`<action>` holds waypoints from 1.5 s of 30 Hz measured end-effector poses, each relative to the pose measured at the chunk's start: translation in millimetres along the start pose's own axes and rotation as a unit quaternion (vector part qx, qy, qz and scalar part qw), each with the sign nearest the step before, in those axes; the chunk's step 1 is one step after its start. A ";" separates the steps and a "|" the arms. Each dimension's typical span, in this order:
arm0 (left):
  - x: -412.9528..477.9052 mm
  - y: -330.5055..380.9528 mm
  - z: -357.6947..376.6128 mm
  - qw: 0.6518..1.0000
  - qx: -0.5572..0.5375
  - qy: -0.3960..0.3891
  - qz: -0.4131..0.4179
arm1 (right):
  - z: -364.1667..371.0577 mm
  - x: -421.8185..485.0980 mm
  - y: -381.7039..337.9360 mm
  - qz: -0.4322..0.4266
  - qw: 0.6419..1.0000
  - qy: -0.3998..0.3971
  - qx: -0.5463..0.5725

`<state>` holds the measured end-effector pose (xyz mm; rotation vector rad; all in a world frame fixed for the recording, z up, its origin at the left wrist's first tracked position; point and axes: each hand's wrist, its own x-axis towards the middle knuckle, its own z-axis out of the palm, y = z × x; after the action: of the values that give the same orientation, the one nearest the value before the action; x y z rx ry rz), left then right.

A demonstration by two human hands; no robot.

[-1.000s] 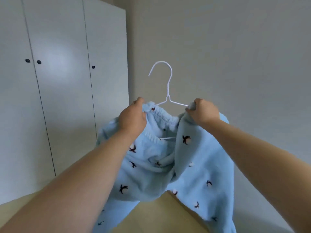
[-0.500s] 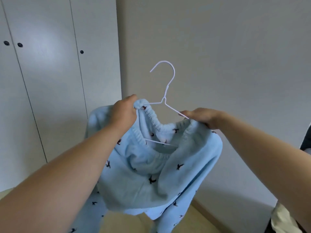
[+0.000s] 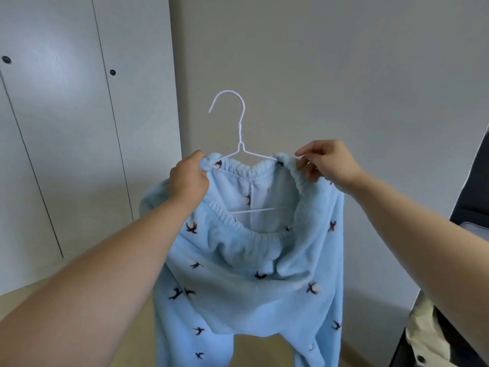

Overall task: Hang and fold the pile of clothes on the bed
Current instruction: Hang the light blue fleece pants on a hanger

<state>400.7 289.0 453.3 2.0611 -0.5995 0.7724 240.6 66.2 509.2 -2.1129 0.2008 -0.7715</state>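
Facing the hands: a plain pale wall lies beyond both, with open air between it and the hanger's hook.
Wardrobe: left of the left hand, white doors closed, so its contents are hidden; dark round knobs sit above hand height.
Trousers: light-blue fleece with small dark bird shapes, held up between the two hands, with the legs dropping below the forearms and out of the bottom of the view.
Floor: a pale wooden strip shows under the left forearm and below the trouser legs.
Dark furniture: its slanted edge stands right of the right forearm.
Cream cloth: bunched beneath the right forearm, against that dark edge.
Left hand: fingers curled round the left end of the waistband.
Right hand: thumb and forefinger pinch the right end; the other fingers are loosely bent.
Waistband: stretched open between the hands; the hanger's lower bar lies inside the opening.
Hanger: white wire, its shoulders tucked under the waistband ends at each hand, its hook upright and free above them.
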 end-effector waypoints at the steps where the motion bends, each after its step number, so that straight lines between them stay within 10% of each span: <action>1: -1.1 -0.2 2.6 1.000 -0.011 0.000 -0.001 | -7.3 1.2 3.9 -0.030 0.995 0.036 -0.088; 8: -2.5 11.8 14.0 0.999 -0.024 -0.021 -0.008 | -13.8 0.1 25.5 -0.032 0.941 -0.080 -0.327; 14: 12.6 39.4 7.8 0.986 0.147 -0.006 0.073 | -7.3 1.6 27.7 -0.065 0.914 0.220 -0.334; 19: 0.4 57.1 -0.8 0.978 -0.001 0.165 0.127 | -13.2 7.1 21.1 -0.052 0.886 0.388 -0.247; 24: -57.0 28.9 34.5 0.959 0.137 -0.192 0.154 | -4.5 -1.5 54.5 0.047 0.911 0.248 -0.326; 28: -46.2 20.5 23.7 0.973 0.070 -0.011 0.221 | -4.9 -13.4 68.3 0.036 0.931 0.240 -0.274; 32: -28.3 36.6 31.1 0.966 -0.033 -0.248 0.072 | -9.4 -13.8 63.4 0.021 0.938 0.244 -0.245; 35: -21.1 44.0 40.8 0.977 -0.018 -0.203 0.058 | -5.1 -18.0 65.0 -0.014 0.925 0.278 -0.260; 38: -17.7 51.4 44.6 0.990 -0.004 -0.136 0.031 | 11.7 -31.5 70.5 -0.233 0.870 0.287 -0.326; 41: -16.3 56.2 47.1 0.993 -0.008 -0.116 0.020 | 40.9 -54.6 88.3 -0.389 0.848 0.111 -0.342; 45: -12.0 57.7 41.7 0.994 -0.023 -0.104 0.019 | 73.8 -68.0 125.4 -0.234 0.843 -0.139 -0.464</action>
<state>367.7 225.0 456.6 2.1081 -0.7667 0.5640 246.1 65.1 348.7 -3.2531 -0.1551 -0.6863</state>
